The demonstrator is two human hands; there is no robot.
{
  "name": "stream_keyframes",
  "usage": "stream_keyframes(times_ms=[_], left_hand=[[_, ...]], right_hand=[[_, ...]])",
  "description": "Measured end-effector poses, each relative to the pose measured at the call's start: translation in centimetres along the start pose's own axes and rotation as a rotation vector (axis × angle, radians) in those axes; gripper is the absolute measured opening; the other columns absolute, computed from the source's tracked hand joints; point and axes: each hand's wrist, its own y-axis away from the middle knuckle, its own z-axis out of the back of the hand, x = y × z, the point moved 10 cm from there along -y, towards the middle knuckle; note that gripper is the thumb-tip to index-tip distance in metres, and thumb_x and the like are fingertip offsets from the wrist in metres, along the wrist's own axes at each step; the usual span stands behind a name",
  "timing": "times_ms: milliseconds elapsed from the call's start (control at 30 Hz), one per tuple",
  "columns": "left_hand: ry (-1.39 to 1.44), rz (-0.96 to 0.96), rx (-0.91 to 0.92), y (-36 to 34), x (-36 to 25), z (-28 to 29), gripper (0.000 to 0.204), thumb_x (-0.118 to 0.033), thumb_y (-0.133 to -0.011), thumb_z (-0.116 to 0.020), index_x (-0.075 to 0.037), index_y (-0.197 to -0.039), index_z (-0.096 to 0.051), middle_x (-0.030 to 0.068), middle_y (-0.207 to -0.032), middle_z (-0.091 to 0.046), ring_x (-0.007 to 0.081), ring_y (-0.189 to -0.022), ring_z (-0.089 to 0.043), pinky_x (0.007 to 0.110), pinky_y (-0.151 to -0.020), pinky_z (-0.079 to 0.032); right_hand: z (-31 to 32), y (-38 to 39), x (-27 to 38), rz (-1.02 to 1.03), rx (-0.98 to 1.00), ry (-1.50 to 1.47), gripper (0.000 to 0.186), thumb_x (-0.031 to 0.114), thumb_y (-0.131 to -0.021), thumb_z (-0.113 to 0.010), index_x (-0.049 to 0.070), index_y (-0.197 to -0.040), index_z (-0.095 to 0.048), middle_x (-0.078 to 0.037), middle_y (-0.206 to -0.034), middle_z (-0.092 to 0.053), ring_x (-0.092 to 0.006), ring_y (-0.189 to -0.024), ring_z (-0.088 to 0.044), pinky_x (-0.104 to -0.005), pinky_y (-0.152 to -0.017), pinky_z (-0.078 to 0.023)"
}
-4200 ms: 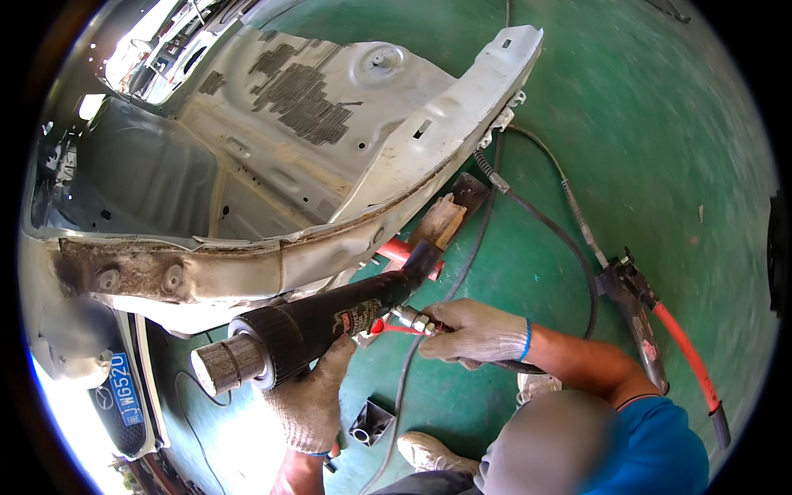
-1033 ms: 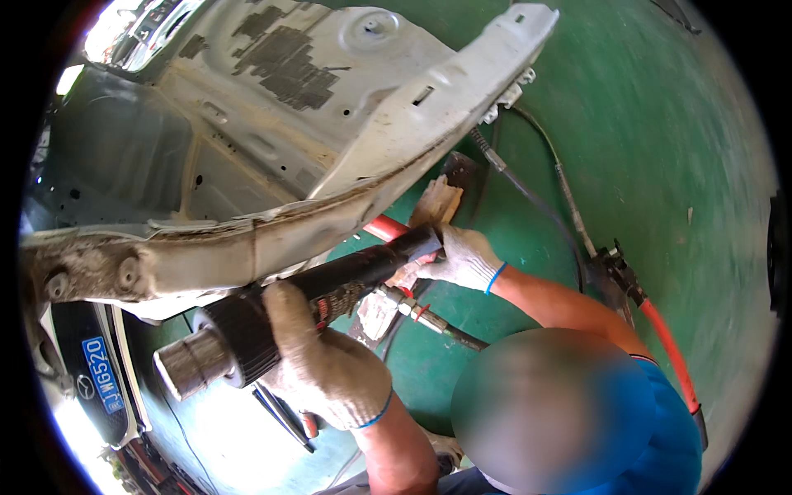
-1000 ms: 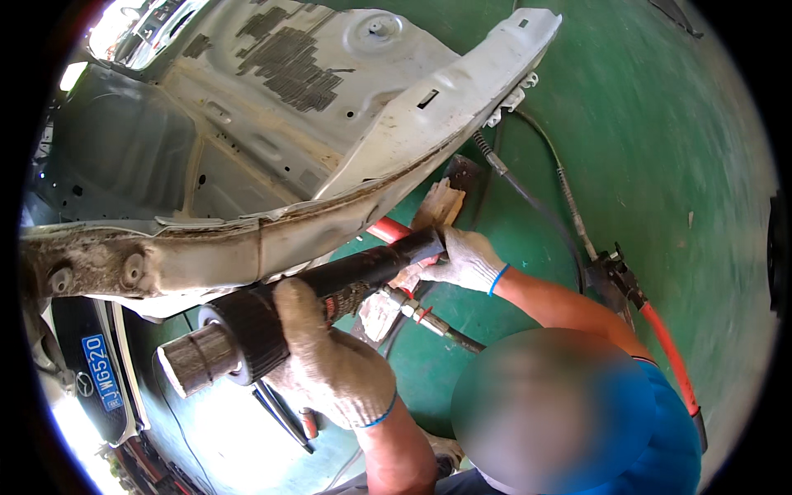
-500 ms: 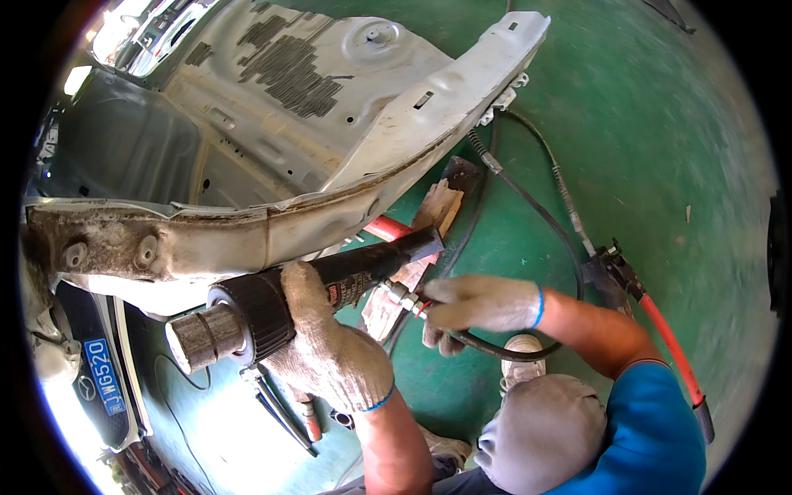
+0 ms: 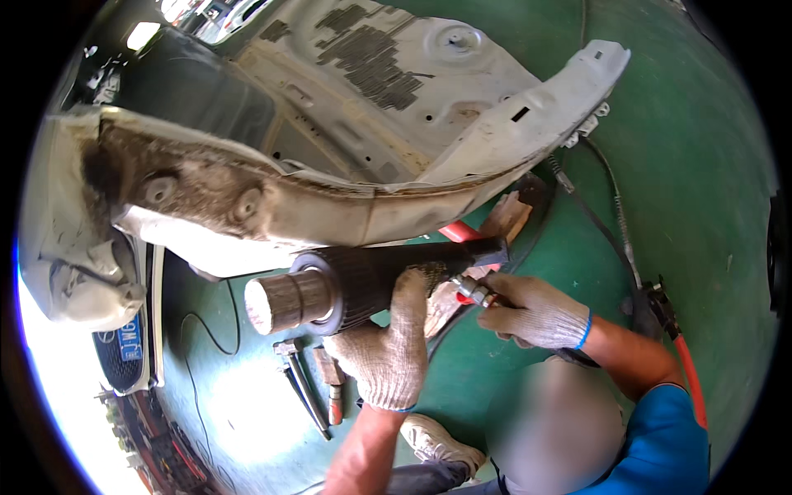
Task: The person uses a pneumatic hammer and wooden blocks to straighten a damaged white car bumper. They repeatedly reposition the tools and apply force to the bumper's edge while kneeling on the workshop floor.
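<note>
A black hydraulic cylinder (image 5: 375, 268) with a bare steel ram end lies sideways just below the rusty edge of a car body panel (image 5: 330, 213). My left hand (image 5: 384, 355), in a knitted work glove, supports it from below, thumb up along its near side and the other fingers hidden underneath. At the cylinder's side sits a metal hose coupling (image 5: 476, 290) with a red ring. My right hand (image 5: 540, 312), also gloved, has its fingers closed around the coupling's outer end. Part of the black hose shows below that hand.
On the green floor lie a long-handled hammer (image 5: 304, 388) and a red-handled hammer (image 5: 332, 384). Beyond the cylinder are splintered wood (image 5: 505, 218) and a red tube (image 5: 459, 232). Black hoses run at right toward a tool with a red handle (image 5: 689, 379). A car front stands at left.
The view has shifted, so the panel and cylinder appear farther right. My right hand, smeared by motion before, now grips the coupling clearly. My left hand still holds the cylinder.
</note>
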Motion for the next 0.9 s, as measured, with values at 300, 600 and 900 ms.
stream_keyframes(times_ms=[300,600,900], left_hand=[[-0.186,-0.010,0.396,-1.0,-0.9,1.0,0.051,-0.014,-0.086,-0.089,0.001,-0.129,-0.065,0.0093,-0.121,-0.071,0.0195,-0.110,-0.068,0.037,-0.102,-0.053],[-0.104,0.093,0.300,-0.3,2.2,3.0,0.061,-0.013,-0.085,-0.090,0.000,-0.136,-0.059,0.0099,-0.126,-0.070,0.0185,-0.115,-0.066,0.037,-0.107,-0.051],[-0.361,-0.103,0.479,-1.4,-2.2,0.9,0.042,-0.027,-0.092,-0.085,-0.001,-0.121,-0.071,0.0116,-0.114,-0.075,0.0241,-0.103,-0.070,0.040,-0.096,-0.053]], right_hand=[[-0.4,-0.1,-0.6,-0.006,0.022,0.035,0.043,0.032,-0.101,-0.063,0.002,-0.131,-0.061,-0.004,-0.076,-0.062,-0.0123,-0.058,-0.058,-0.0315,-0.052,-0.049],[-1.0,-0.7,-0.6,0.041,0.025,0.112,0.041,0.036,-0.102,-0.061,0.002,-0.124,-0.061,-0.008,-0.072,-0.062,-0.0168,-0.055,-0.060,-0.0353,-0.051,-0.049],[0.6,-0.4,0.0,-0.080,0.021,0.141,0.054,0.034,-0.100,-0.068,0.001,-0.141,-0.057,-0.005,-0.076,-0.062,-0.0126,-0.062,-0.059,-0.0320,-0.054,-0.047]])
